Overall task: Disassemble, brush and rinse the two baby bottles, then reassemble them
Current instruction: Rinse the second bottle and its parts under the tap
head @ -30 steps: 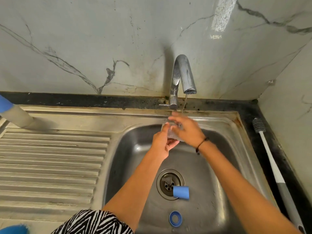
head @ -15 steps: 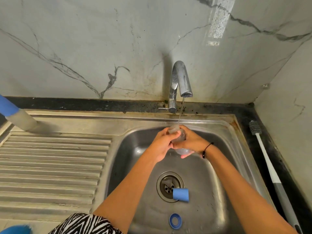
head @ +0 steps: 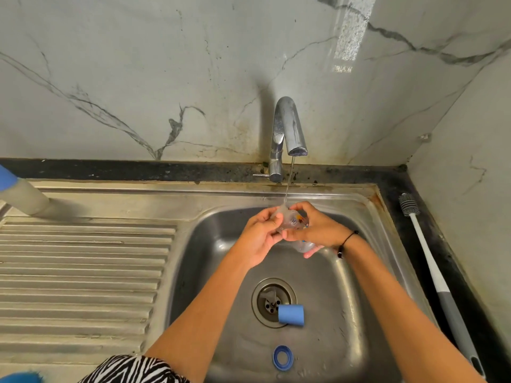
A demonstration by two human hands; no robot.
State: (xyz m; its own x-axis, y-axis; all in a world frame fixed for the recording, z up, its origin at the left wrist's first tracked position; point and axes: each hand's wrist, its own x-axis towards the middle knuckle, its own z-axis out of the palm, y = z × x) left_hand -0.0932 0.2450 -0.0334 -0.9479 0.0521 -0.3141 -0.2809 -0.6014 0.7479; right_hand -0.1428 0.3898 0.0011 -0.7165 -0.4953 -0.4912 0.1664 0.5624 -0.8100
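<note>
Under the thin tap stream [head: 287, 183], fingers [head: 269, 217] of left hand [head: 257, 239] and right hand [head: 318, 230] clamp round clear baby bottle [head: 290, 221] above sink [head: 210, 261]. Blue cap [head: 291, 315] beside drain [head: 272, 301]; blue ring [head: 282, 357] nearer. Brush [head: 431, 269] on table [head: 431, 239], right.

Our left hand [head: 258, 239] and right hand [head: 315, 230] met ahead, both arms stretched forward; fingers of each curled round clear bottle [head: 290, 221] (dark band on our right wrist), thumbs on top.
</note>
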